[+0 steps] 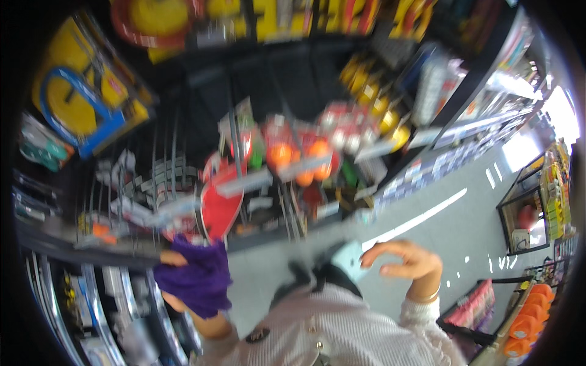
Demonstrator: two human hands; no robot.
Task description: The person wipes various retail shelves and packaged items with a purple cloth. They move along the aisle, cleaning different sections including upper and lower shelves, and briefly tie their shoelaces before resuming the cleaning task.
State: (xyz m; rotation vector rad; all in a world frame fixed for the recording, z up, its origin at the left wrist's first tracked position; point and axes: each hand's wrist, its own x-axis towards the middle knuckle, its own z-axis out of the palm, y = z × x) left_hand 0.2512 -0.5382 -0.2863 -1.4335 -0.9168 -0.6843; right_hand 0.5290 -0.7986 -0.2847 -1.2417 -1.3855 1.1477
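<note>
A crumpled purple cloth (199, 277) hangs over my left hand (174, 261), at the lower left in front of the shelf edge; the thumb shows beside it and the cloth covers most of the fingers. My right hand (403, 260) is raised above the grey floor with its fingers curved and apart, holding nothing. Between the cloth and the display hangs a red table-tennis paddle (223, 201), close above the cloth. Packs of orange balls (300, 158) hang to the right of the paddle.
Hooks with packaged goods fill the black rack. A blue ring-shaped item (75, 107) hangs at the upper left, yellow balls (389, 121) at the upper right. Lower shelves (107, 293) run at the left. Orange items (526, 320) and a pink textile (471, 304) are at the lower right.
</note>
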